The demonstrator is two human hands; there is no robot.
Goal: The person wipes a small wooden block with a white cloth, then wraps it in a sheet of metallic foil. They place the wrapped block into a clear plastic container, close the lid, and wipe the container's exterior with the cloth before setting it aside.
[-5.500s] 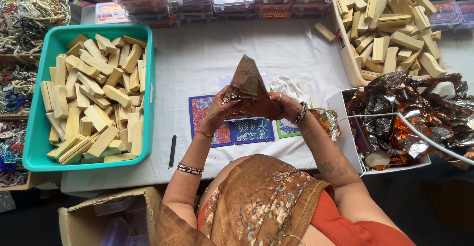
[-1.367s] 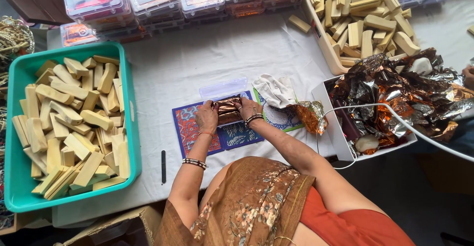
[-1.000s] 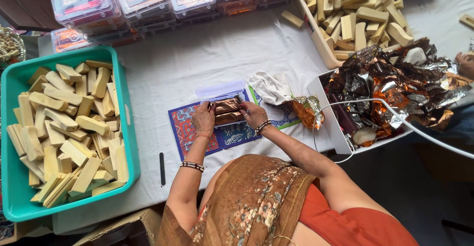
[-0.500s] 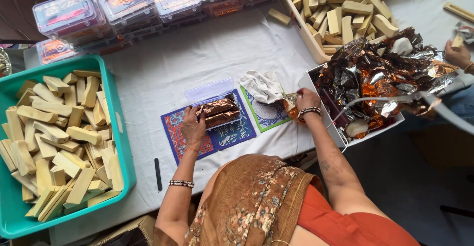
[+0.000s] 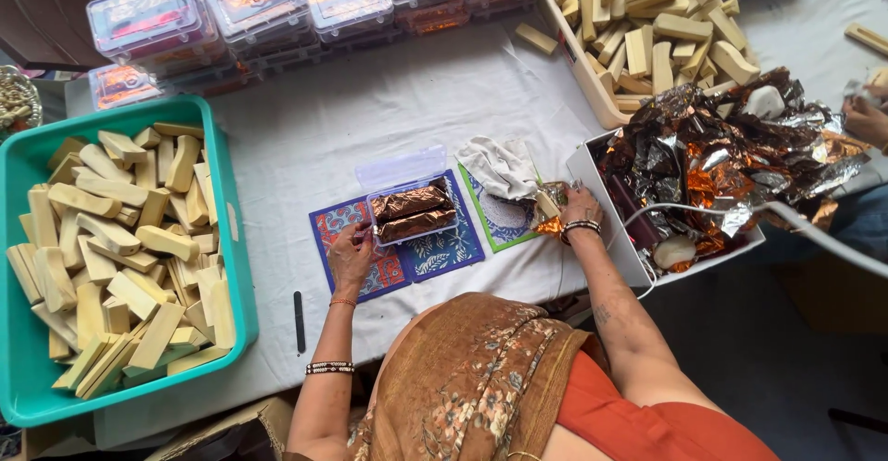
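White cloth-covered table (image 5: 388, 110) carries all. Teal plastic tub of pale bars (image 5: 227, 230) well left of left hand's fingers. White box of crumpled copper foil (image 5: 606, 211) just right of right hand's. Since half second ago: right hand (image 5: 578, 207) moved off to pale bar on foil scrap (image 5: 548, 204), fingers closed on it. Left hand (image 5: 350, 256), fingers apart, steadies clear plastic box with two foil-wrapped bars (image 5: 407, 211). Wrapped pair apparently stowed.
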